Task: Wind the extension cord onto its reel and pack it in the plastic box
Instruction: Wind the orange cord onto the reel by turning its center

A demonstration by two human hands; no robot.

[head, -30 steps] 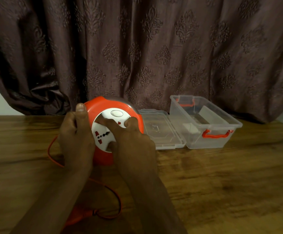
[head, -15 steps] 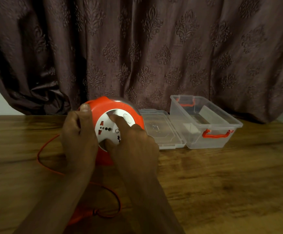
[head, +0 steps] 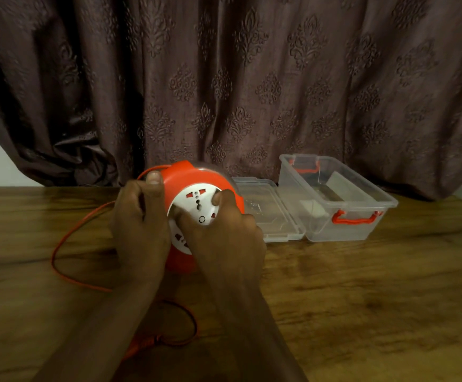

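1. Near the middle of the wooden counter [head: 362, 299] sits one orange reel [head: 194, 175], standing on its edge, white socket face [head: 196, 205] turned toward the camera.
2. Two hands on it: left hand [head: 139, 224] grips the reel's left rim with the thumb up on top, right hand [head: 224, 235] has curled fingers pinching the white socket face.
3. One orange cord [head: 59, 244], still mostly loose. It loops out across the counter left of the reel, then curls back near the forearms, where its plug end [head: 141, 344] lies.
4. One clear plastic box [head: 334, 199] just right of the reel, two orange latches, one on each end. Something pale shows at the bottom, can't tell what.
5. One clear lid [head: 268, 216] lying flat between reel and box, touching the box.
6. One brown patterned curtain [head: 252, 78] behind everything.
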